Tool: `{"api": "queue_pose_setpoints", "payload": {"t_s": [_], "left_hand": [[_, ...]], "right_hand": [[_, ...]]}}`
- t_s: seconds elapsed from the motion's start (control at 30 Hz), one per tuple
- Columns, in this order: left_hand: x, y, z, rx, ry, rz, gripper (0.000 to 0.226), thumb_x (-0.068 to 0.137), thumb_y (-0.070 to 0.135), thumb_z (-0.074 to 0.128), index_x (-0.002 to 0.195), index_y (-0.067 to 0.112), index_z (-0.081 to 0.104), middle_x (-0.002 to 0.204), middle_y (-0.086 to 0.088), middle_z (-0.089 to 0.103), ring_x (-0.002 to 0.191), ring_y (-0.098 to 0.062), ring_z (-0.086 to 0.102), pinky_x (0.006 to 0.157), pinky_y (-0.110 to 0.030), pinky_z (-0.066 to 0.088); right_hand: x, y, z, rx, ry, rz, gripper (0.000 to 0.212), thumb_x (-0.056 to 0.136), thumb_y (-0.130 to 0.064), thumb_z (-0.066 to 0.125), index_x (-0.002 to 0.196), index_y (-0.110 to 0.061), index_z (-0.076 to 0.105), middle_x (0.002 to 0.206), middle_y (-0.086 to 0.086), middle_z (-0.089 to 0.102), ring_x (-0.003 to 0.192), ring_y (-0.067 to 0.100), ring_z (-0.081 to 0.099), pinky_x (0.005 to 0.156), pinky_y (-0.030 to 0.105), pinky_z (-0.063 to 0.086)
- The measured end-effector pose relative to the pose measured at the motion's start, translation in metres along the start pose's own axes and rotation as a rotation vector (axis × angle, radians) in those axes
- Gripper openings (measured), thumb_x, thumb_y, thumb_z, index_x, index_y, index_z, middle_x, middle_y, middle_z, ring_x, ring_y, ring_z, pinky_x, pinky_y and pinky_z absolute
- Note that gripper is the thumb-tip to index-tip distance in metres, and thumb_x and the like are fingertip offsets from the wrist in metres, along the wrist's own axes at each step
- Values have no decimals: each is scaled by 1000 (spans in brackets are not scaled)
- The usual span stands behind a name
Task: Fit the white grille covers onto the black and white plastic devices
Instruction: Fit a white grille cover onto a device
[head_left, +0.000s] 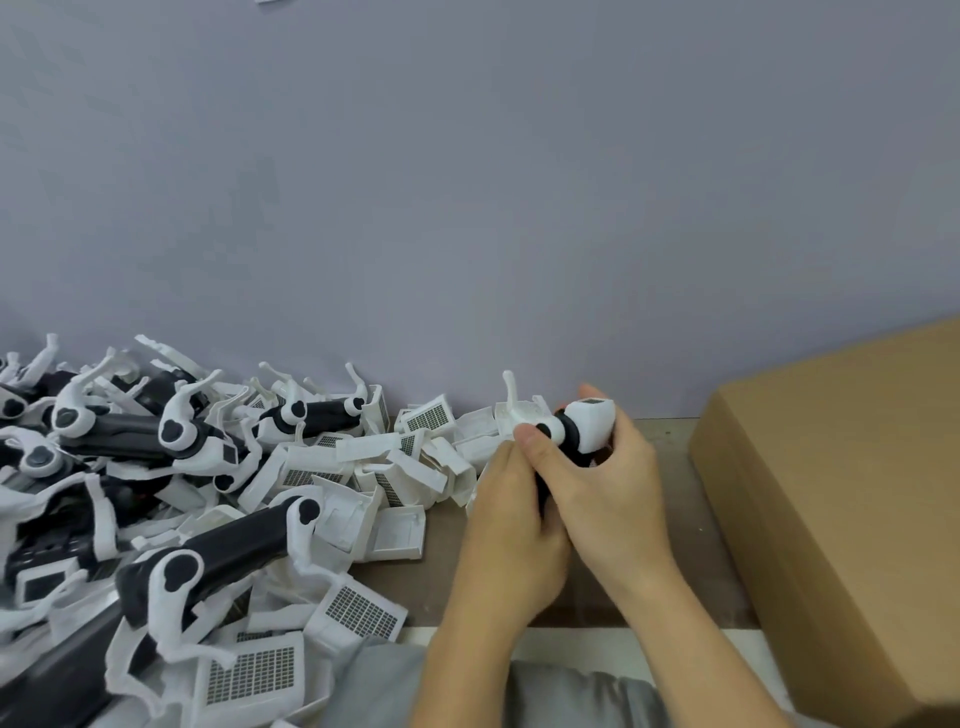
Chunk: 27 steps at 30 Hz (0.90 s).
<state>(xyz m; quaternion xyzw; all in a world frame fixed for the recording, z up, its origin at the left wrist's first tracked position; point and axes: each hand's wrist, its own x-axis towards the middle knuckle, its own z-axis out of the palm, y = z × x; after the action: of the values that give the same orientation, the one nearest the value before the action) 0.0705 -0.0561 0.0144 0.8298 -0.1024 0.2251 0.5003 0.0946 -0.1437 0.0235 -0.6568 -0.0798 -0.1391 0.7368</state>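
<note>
Left hand (511, 499) and right hand (602, 478) grip one device (584, 428) (pile alongside).

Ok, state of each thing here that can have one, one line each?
Held device: gripped by both hands, white head up.
Left hand: grip round device's lower part.
Right hand: grip round device's head.
Loose grille covers: unfitted, heaped.
Piled devices: lying down.
Cardboard box: closed.

No writing, label, brand, number or sign can be read anywhere: the plastic devices (218, 551), the grille covers (358, 613), the cardboard box (852, 499) and the wall (467, 182) all show plain surfaces, and the scrap at the top edge is too small to tell.
</note>
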Motion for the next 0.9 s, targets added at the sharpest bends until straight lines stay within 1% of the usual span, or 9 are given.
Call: {"api": "queue_pose_setpoints", "payload": {"t_s": [0.1,0.17,0.3,0.4,0.5,0.57,0.7,0.8,0.9], "left_hand": [[5,0,-4,-151,280,-207,19,98,8,55,102,27,58,89,11,71,83,0,67,72,-23,53],[9,2,-11,-413,473,-397,14,102,14,51,98,23,60,87,7,71,73,3,67,64,-15,51],[10,5,-30,-1188,561,-620,44,96,49,53,99,8,67,77,-4,64,60,-15,60,54,-27,49],[10,8,-33,-1206,442,-615,43,71,46,75,95,12,66,72,-4,59,56,-15,57,49,-27,47],[11,11,-31,-1242,384,-596,31,68,31,77,89,12,64,71,-4,59,55,-18,59,50,-28,50],[10,9,-34,-1284,374,-600,29,72,35,73,88,11,67,76,-6,63,61,-20,63,57,-32,53],[11,2,-36,-1228,396,-624,33,84,39,64,90,9,76,84,-9,70,76,-26,68,83,-44,52],[11,-1,-35,-1157,394,-707,43,96,39,55,109,4,74,96,-14,71,87,-31,68,93,-49,51],[9,2,-32,-1141,352,-733,43,94,38,52,101,5,78,90,-13,71,75,-29,67,67,-37,51]], "right_hand": [[-5,2,4,61,-154,38,62,88,-37,74,143,-29,46,126,-24,60,119,-8,56,83,6,47],[-6,2,5,71,-119,61,59,93,-42,65,147,-34,41,134,-29,50,123,-16,47,82,0,43],[3,3,-2,-3,23,142,24,100,-23,54,119,-33,65,115,-19,67,106,-3,62,86,21,49],[4,3,-1,-19,-62,306,23,97,-17,54,98,-27,74,93,-5,75,86,15,69,72,30,49],[-1,1,4,22,-246,394,25,96,-19,52,94,-18,77,88,7,75,80,24,69,72,42,54],[-2,-1,4,140,-333,433,31,98,-33,53,97,-14,76,89,9,74,74,23,69,67,38,51],[-9,-5,-2,116,-608,396,58,76,-75,57,114,-33,71,107,-1,73,86,12,67,76,33,54],[-13,-5,2,17,-654,327,46,73,-62,69,116,-44,64,110,-13,72,94,5,67,82,31,53],[-13,-6,6,47,-548,307,20,88,-41,66,107,-42,67,103,-7,73,83,9,68,71,27,52]]}}
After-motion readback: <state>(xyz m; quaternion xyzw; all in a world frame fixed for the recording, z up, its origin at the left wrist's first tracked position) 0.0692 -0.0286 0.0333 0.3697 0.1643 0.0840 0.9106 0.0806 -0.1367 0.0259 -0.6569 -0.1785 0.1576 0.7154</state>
